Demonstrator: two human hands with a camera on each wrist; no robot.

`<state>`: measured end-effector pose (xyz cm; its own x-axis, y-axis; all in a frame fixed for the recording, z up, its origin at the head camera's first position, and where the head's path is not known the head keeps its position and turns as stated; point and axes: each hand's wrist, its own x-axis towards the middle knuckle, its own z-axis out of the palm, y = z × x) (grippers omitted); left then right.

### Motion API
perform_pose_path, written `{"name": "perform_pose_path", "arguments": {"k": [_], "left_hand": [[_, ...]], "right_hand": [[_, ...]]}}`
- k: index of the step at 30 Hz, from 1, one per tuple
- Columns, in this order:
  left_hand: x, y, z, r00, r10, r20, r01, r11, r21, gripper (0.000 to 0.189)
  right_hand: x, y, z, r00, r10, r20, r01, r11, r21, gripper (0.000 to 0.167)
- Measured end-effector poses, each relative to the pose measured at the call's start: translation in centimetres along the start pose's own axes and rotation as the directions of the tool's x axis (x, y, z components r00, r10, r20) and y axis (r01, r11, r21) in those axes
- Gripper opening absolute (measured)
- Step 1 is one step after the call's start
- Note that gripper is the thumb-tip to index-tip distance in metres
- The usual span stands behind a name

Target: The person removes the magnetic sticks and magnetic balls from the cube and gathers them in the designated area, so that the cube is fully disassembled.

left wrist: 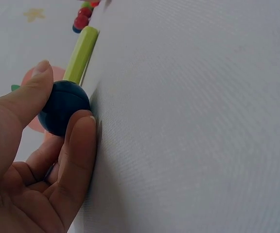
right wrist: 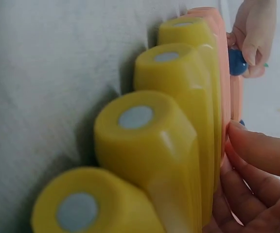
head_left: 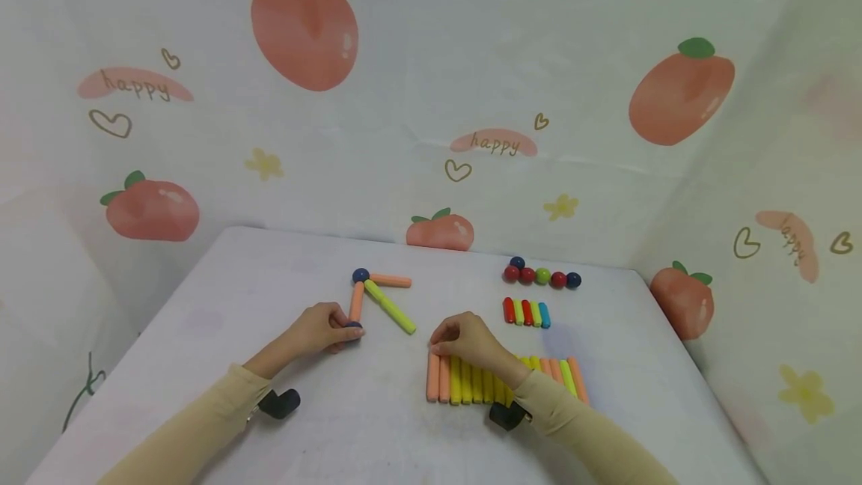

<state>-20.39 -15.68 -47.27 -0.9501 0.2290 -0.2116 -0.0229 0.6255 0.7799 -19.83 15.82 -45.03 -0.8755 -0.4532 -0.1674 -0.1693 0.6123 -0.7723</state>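
Note:
My left hand (head_left: 322,329) pinches a dark blue ball (left wrist: 62,108) between thumb and fingers, low at the white tabletop. From this ball an orange magnetic stick (head_left: 356,302) runs back to a second blue ball (head_left: 361,275). Another orange stick (head_left: 392,281) extends right from that second ball, and a longer yellow-green stick (head_left: 390,307) slants from it toward the front right. My right hand (head_left: 474,341) pinches the far end of the leftmost orange stick (head_left: 432,382) in a row, thumb against its side. Yellow sticks (right wrist: 147,128) with grey end discs stand beside it, partly hidden by my forearm in the head view.
Behind the row lie several short red, green and blue sticks (head_left: 527,313). Farther back is a line of red, green and blue balls (head_left: 542,276). A fruit-printed cloth (head_left: 377,171) hangs behind the table and along its sides.

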Motion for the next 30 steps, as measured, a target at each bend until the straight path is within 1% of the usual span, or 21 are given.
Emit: {"name": "perform_pose_path", "arguments": {"k": [8, 10, 12, 13, 16, 18, 20, 22, 24, 27, 30], "left_hand": [[0.1, 0.1, 0.1, 1.0, 0.009, -0.015, -0.009, 1.0, -0.001, 0.037], [0.0, 0.3, 0.1, 1.0, 0.016, -0.009, -0.016, 1.0, 0.001, 0.038], [0.0, 0.4, -0.1, 1.0, 0.015, 0.011, -0.015, 1.0, 0.016, 0.039], [0.1, 0.5, -0.3, 1.0, 0.005, 0.023, -0.006, 1.0, 0.025, 0.04], [0.6, 0.8, -1.0, 0.997, -0.049, 0.061, 0.045, 0.997, 0.062, 0.044], [1.4, 0.9, -1.7, 0.995, -0.081, 0.065, 0.075, 0.994, 0.084, 0.047], [2.4, 0.9, -2.3, 0.995, -0.091, 0.045, 0.087, 0.992, 0.088, 0.049], [3.7, 0.7, -2.8, 0.998, -0.068, 0.016, 0.066, 0.996, 0.065, 0.051], [5.2, 0.4, -3.0, 0.999, -0.049, -0.01, 0.05, 0.999, 0.02, 0.054], [7.1, 0.2, -3.0, 0.999, -0.025, -0.023, 0.024, 0.999, -0.038, 0.06], [8.3, 0.2, -3.0, 0.999, -0.017, -0.038, 0.016, 0.999, -0.044, 0.061]], "right_hand": [[0.1, 0.1, -0.1, 1.0, 0.007, 0.025, -0.006, 1.0, -0.019, 0.01], [0.2, 0.0, -0.2, 0.999, 0.018, 0.037, -0.017, 1.0, -0.026, 0.01], [0.5, -0.1, -0.4, 0.998, 0.03, 0.052, -0.028, 0.999, -0.043, 0.01], [0.7, -0.2, -0.5, 0.997, 0.04, 0.059, -0.037, 0.998, -0.057, 0.01], [1.7, -0.9, -0.8, 0.995, 0.071, 0.068, -0.064, 0.992, -0.112, 0.009], [2.6, -1.4, -1.0, 0.995, 0.08, 0.067, -0.07, 0.987, -0.144, 0.01], [3.6, -2.0, -1.1, 0.996, 0.074, 0.055, -0.064, 0.984, -0.166, 0.012], [4.7, -2.6, -1.0, 0.998, 0.054, 0.041, -0.046, 0.983, -0.18, 0.014], [5.9, -3.2, -0.7, 0.999, 0.024, 0.025, -0.019, 0.982, -0.189, 0.017], [7.4, -3.8, -0.1, 1.0, 0.019, 0.023, -0.015, 0.986, -0.164, 0.023], [8.6, -4.1, 0.7, 0.999, 0.033, 0.02, -0.031, 0.993, -0.117, 0.026]]}}
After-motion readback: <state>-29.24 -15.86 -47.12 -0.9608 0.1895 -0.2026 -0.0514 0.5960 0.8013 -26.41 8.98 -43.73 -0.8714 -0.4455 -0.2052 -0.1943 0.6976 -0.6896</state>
